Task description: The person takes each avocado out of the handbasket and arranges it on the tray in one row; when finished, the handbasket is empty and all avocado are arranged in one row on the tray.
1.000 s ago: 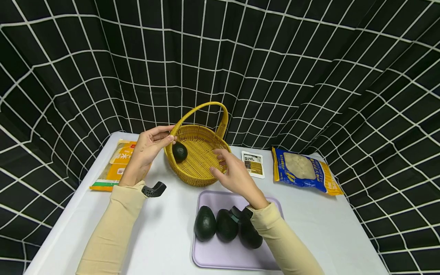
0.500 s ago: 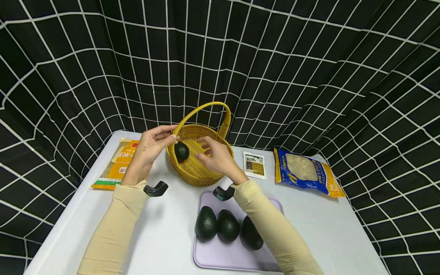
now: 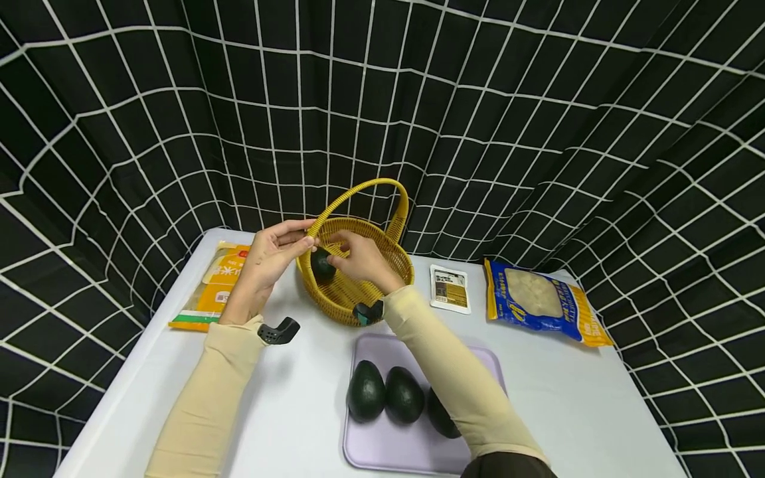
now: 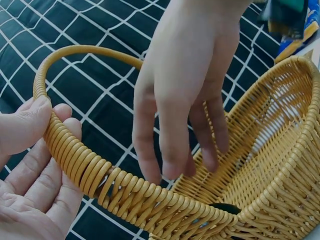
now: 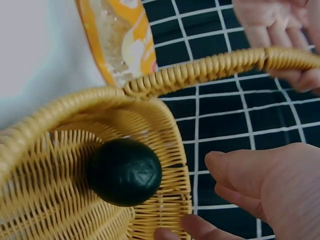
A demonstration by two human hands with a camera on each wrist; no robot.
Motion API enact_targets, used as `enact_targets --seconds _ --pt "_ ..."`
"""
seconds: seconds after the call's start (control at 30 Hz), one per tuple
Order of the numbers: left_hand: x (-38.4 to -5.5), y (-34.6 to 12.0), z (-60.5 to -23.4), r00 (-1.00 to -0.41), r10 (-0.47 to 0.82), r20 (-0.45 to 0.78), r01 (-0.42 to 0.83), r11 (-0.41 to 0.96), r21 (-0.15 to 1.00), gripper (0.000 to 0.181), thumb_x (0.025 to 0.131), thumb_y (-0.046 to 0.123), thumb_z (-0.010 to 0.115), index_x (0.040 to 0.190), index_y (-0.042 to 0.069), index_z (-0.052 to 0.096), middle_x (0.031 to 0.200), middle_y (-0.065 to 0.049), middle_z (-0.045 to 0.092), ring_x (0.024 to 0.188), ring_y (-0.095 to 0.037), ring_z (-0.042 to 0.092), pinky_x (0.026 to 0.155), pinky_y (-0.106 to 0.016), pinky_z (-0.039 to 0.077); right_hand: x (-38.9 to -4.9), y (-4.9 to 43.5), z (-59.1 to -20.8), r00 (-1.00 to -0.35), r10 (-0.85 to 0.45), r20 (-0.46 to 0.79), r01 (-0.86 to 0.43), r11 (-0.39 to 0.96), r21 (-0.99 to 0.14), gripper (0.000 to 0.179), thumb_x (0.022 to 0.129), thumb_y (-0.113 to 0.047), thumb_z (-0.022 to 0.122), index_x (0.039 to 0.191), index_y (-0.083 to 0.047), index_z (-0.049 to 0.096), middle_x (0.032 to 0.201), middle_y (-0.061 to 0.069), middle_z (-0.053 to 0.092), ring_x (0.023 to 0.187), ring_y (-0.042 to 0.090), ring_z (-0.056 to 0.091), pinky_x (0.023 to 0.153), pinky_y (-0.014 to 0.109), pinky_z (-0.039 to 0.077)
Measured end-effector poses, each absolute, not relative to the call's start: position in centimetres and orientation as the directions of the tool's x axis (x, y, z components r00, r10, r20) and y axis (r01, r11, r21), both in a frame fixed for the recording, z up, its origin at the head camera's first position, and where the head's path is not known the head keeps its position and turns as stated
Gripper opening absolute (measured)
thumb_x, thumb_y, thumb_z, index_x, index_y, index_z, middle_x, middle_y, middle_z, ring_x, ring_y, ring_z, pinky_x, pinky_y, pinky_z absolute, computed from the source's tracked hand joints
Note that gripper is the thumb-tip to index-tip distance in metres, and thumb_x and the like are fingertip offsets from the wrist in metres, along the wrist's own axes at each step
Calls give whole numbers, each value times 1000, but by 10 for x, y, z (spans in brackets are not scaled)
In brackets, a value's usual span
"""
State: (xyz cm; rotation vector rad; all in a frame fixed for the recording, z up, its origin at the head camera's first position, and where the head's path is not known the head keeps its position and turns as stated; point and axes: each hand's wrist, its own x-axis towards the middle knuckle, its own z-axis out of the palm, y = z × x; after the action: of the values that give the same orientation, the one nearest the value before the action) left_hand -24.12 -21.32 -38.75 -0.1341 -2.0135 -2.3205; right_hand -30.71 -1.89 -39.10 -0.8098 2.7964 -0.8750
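Observation:
A yellow wicker basket with a tall arched handle stands toward the back of the table. My left hand pinches the handle near its left base between thumb and fingers, as the left wrist view also shows. Inside the basket, against the left wall, lies one dark green avocado. Over the basket is my right hand, its fingers spread and loosely bent, the thumb close to that avocado in the head view. Nothing is held in it. Several more avocados lie on a lilac tray, one partly hidden by the right sleeve.
To the left lies an orange-and-clear food bag. A small white labelled packet and a blue-and-yellow bag lie on the right. Behind the table hangs a black curtain with white grid lines.
My right hand has moved left and deeper over the basket, toward the avocado in it. The left hand keeps its grip on the handle. The head view has shifted slightly.

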Motion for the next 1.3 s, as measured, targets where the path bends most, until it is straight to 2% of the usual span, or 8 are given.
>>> enact_targets --seconds 0.13,0.33,0.5,0.6,0.8,1.0,1.17,1.3 --pt "-242 -212 -389 -993 8 118 116 -145 983 37 94 14 74 130 8 68 107 -5 75 90 -13 71 90 -18 57 -320 -27 -395 -860 -510 -6 -422 718 -553 41 95 -26 70 134 -15 63 126 15 68 115 30 64 92 44 56" --pt "-241 -213 -388 -992 18 124 120 -139 983 40 93 15 74 132 7 67 110 -8 74 92 -14 72 91 -19 57 -333 -35 -402 -860 -500 -100 -371 749 -549 40 95 -28 71 134 -18 64 123 10 68 101 22 61 82 35 54" --pt "-241 -212 -389 -994 11 113 111 -130 985 39 95 14 73 132 8 66 110 -4 74 94 -15 72 92 -19 56 -340 -40 -409 -855 -503 -126 -369 761 -534 43 95 -28 71 135 -18 63 137 7 63 119 25 61 99 39 53" --pt "-240 -212 -391 -994 14 106 103 -115 988 39 96 15 72 134 9 65 115 -8 72 97 -15 72 95 -18 55 -343 -44 -413 -855 -498 -146 -362 773 -521 45 94 -29 71 136 -16 62 141 5 61 129 26 58 108 41 50" --pt "-240 -214 -390 -993 16 119 116 -104 988 39 96 16 72 134 10 65 118 -13 71 95 -13 72 95 -19 55 -346 -53 -418 -844 -509 -169 -355 767 -534 48 94 -29 73 137 -12 60 141 10 61 130 27 57 109 43 49" --pt "-240 -214 -388 -992 20 125 122 -107 987 39 95 16 72 133 9 66 111 -6 74 95 -16 73 96 -20 54 -347 -58 -428 -852 -499 -158 -356 773 -525 50 93 -31 74 137 -14 58 137 8 63 127 25 58 108 40 50" --pt "-241 -214 -388 -993 19 118 115 -97 989 39 95 18 72 133 10 66 109 -3 74 101 -25 72 96 -20 55 -350 -62 -432 -852 -492 -181 -338 779 -528 54 93 -32 74 140 -16 54 135 9 63 125 25 57 107 42 50" --pt "-242 -214 -389 -992 18 123 120 -108 987 39 95 17 72 133 8 66 109 -4 74 98 -22 73 96 -20 55 -352 -64 -432 -849 -489 -202 -328 786 -524 51 93 -32 73 137 -16 54 133 10 62 124 26 55 107 43 49"
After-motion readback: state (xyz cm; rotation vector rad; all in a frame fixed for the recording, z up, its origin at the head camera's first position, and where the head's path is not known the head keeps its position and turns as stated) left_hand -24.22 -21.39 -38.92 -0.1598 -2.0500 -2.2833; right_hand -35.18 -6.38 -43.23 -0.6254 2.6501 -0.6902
